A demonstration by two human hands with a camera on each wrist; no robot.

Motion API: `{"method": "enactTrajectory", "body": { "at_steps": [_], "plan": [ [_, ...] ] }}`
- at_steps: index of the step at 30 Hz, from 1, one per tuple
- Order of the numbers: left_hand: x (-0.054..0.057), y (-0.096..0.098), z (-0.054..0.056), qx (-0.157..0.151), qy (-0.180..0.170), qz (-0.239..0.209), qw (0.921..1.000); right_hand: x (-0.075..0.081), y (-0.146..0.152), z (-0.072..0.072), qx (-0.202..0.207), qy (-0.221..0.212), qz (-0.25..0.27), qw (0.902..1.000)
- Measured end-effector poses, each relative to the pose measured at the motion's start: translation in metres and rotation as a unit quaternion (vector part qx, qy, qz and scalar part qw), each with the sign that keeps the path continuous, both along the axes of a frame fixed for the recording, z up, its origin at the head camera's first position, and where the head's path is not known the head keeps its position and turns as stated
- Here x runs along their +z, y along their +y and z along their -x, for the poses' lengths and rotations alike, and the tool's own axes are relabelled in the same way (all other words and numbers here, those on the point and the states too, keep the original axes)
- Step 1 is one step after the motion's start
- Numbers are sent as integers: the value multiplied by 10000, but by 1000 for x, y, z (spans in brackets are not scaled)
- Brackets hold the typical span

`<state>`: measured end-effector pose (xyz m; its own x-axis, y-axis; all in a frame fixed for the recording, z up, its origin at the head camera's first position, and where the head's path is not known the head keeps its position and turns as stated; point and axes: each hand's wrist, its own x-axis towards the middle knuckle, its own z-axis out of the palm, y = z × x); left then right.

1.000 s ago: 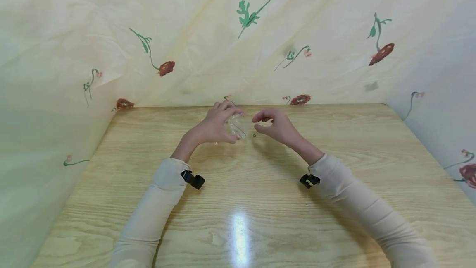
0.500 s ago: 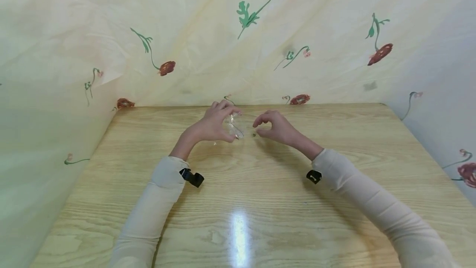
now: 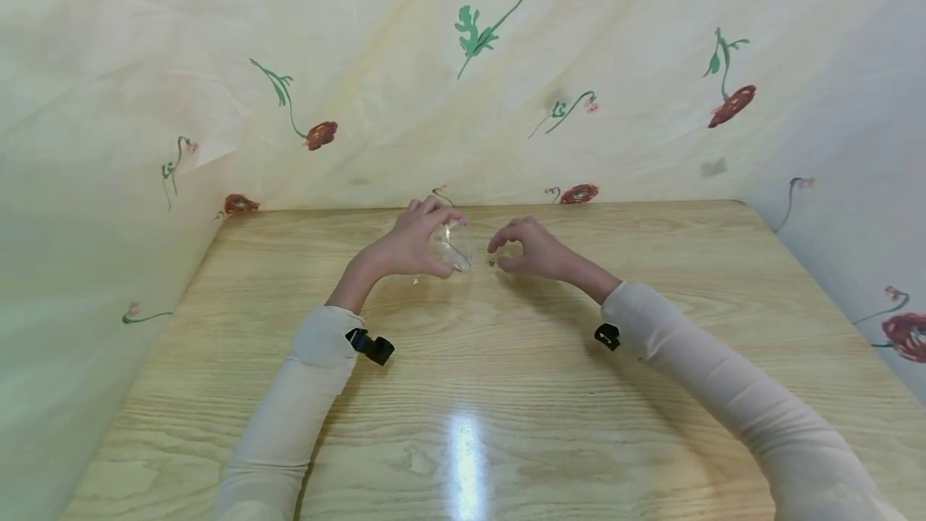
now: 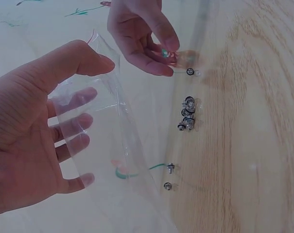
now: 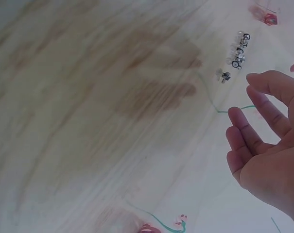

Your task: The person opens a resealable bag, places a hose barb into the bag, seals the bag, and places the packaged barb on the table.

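Note:
My left hand [image 3: 412, 244] grips a clear plastic bag [image 4: 110, 111] between thumb and fingers; the fingers show through the film in the left wrist view. My right hand [image 3: 538, 252] hovers close over the table, its fingers loosely bent, with a gap between thumb and forefinger and nothing seen in it. Right by its thumb tip lies a small metal screw [image 3: 491, 264] with a dark ring. A clump of several similar screws [image 4: 187, 114] shows in the left wrist view, with a single screw [image 4: 190, 71] nearest the right fingers.
The tabletop [image 3: 463, 344] is glossy light wood and mirrors things on it. Two loose screws [image 4: 170, 168] lie apart from the clump. A flower-printed sheet [image 3: 405, 103] rises along the table's back edge and both sides.
My right hand has come down slightly, its thumb now beside the screw. The left hand with the bag has shifted a little left, as has the whole head view.

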<state>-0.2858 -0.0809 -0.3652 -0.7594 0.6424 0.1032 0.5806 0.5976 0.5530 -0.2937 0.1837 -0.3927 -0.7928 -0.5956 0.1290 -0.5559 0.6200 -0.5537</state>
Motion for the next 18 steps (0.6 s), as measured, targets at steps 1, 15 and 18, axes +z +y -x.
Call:
{"method": "enactTrajectory", "body": {
  "at_steps": [1, 15, 18],
  "plan": [
    [0, 0, 0, 3, -2, 0, 10000, 0, 0, 0, 21, -42, -18, 10000],
    [1, 1, -2, 36, -48, 102, 9999, -5, 0, 8, 331, 44, -262, 9991],
    [1, 0, -2, 43, -60, 104, 9999, -7, 0, 9, 314, 107, -332, 9989]
  ]
}}
